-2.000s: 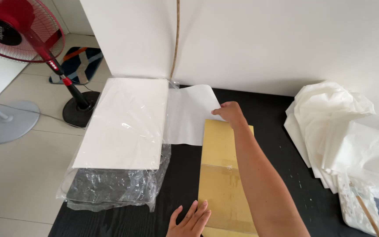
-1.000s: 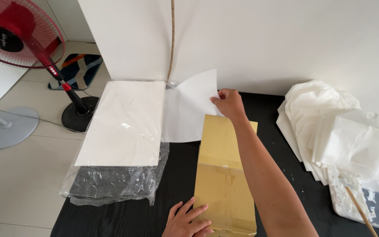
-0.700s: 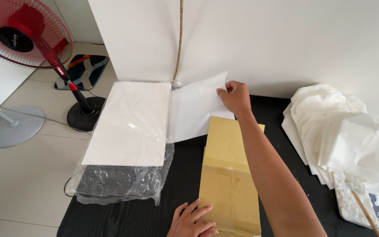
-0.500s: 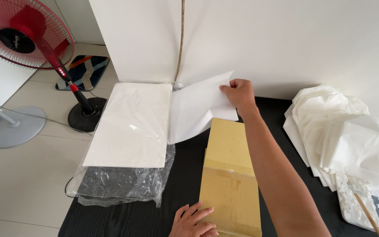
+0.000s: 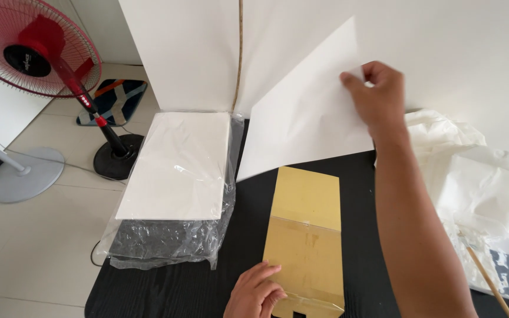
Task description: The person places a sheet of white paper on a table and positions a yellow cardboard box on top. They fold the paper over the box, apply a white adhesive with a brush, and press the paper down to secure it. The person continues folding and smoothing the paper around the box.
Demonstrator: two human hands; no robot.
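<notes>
My right hand (image 5: 378, 100) pinches the upper right corner of a white paper sheet (image 5: 304, 118) and holds it lifted off the table, tilted up toward the wall. Below it a golden cardboard piece (image 5: 307, 235) lies flat on the black table (image 5: 172, 288). My left hand (image 5: 257, 291) presses on the near left corner of that golden piece. To the left sits a stack of white sheets (image 5: 178, 165) in an opened clear plastic wrapper (image 5: 160, 244).
A pile of crumpled white paper and plastic (image 5: 472, 171) lies at the right, with a clear tray and a wooden stick (image 5: 490, 280) near it. A red standing fan (image 5: 36, 53) and a grey round base (image 5: 25, 174) stand on the tiled floor at the left.
My right hand has lifted the white sheet up off the stack and carried it to the right, above the golden piece. The left hand has stayed on the golden piece.
</notes>
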